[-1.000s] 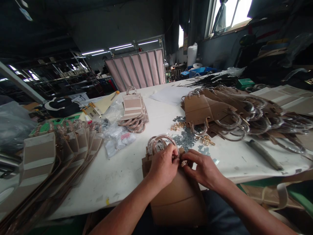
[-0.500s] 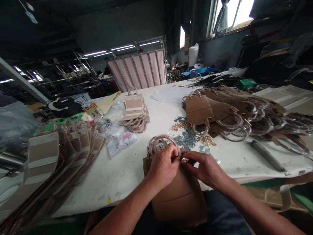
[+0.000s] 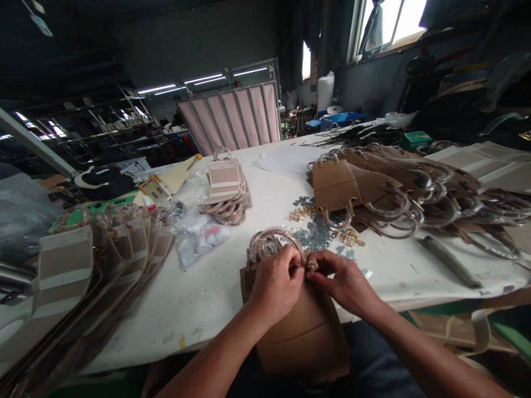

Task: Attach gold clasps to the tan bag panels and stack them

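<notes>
Both hands meet at the near edge of the table (image 3: 199,298): the left hand (image 3: 277,284) is curled, its fingers pressed on the top edge of a bag, and the right hand (image 3: 346,282) pinches a clasp between thumb and forefinger.

The white table carries a wide pile of brown bags (image 3: 394,188) at far right, a fanned row of striped bags (image 3: 103,260) at left, and a small pink stack (image 3: 226,188) further back.

The bag (image 3: 302,331) is brown and lies half on the table, its lower part hanging over the edge toward the person. Its clear ring handles (image 3: 271,243) stand just beyond the left fingers.

Loose silver plates (image 3: 315,235) lie scattered near the hands.

The gold clasp (image 3: 312,265) sits at the bag's top edge, touching both hands' fingertips.
</notes>
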A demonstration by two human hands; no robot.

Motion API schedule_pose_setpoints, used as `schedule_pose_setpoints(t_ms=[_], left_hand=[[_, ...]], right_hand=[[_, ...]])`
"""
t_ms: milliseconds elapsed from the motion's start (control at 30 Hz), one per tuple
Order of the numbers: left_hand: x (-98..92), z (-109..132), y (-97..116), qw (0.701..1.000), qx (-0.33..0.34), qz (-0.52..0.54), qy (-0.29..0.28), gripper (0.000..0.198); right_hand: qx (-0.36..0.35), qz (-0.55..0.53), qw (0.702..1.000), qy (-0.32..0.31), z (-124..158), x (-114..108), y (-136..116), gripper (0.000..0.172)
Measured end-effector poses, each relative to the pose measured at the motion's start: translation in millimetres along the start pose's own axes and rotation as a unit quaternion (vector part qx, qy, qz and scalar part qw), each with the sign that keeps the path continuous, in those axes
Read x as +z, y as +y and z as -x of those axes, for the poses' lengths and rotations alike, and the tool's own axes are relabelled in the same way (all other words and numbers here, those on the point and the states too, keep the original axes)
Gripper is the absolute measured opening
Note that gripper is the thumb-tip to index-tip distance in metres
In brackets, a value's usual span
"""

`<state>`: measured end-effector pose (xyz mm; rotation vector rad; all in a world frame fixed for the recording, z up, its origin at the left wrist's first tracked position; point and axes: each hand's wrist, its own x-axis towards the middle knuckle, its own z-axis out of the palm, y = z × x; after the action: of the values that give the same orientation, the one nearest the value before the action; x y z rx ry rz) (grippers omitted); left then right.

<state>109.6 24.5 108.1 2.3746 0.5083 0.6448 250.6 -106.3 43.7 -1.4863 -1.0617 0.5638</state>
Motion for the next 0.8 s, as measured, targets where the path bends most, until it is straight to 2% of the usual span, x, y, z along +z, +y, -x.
schedule_pose_setpoints(t_ms=[133, 167, 200, 300, 367, 533, 667, 733, 800], left_hand=[[-1.6, -0.4, -1.6, 1.0, -0.007, 0.003, -0.009, 0.023], [-1.6, -0.5, -2.1, 1.0, -0.007, 0.004, -0.012, 0.023], [-1.4, -0.5, -2.4, 1.0, -0.007, 0.006, -0.017, 0.022], [-1.1, -0.5, -3.2, 1.0, -0.003, 0.015, -0.026, 0.02], [-1.4, -0.2, -3.5, 0.999, -0.007, 0.018, -0.025, 0.019], [-5.6, -3.7, -9.2, 0.999, -0.032, 0.012, -0.03, 0.018], [-8.8, -12.8, -26.0, 0.997, -0.036, -0.052, -0.049, 0.015], [-8.9, -12.7, -36.4, 0.993, -0.003, -0.112, -0.04, 0.011], [-8.3, -4.2, -46.0, 0.984, 0.057, -0.166, 0.004, 0.012]], right_hand=[[0.083, -0.072, 0.994, 0.002, -4.9, -0.9, 5.2, 0.06], [0.096, -0.086, 0.992, -0.007, -7.0, -2.4, 5.4, 0.067], [0.103, -0.099, 0.99, -0.022, -9.1, -4.3, 5.5, 0.068], [0.111, -0.126, 0.983, -0.074, -15.0, -9.0, 6.7, 0.051], [0.113, -0.142, 0.98, -0.087, -17.6, -9.1, 9.3, 0.048], [0.087, -0.124, 0.987, -0.048, -21.3, 4.0, 16.2, 0.051], [0.049, -0.038, 0.998, 0.01, -25.3, 16.6, 15.6, 0.044], [0.055, 0.002, 0.998, 0.028, -25.8, 18.6, 16.8, 0.042], [0.064, 0.009, 0.997, 0.044, -24.1, 16.3, 21.5, 0.044]])
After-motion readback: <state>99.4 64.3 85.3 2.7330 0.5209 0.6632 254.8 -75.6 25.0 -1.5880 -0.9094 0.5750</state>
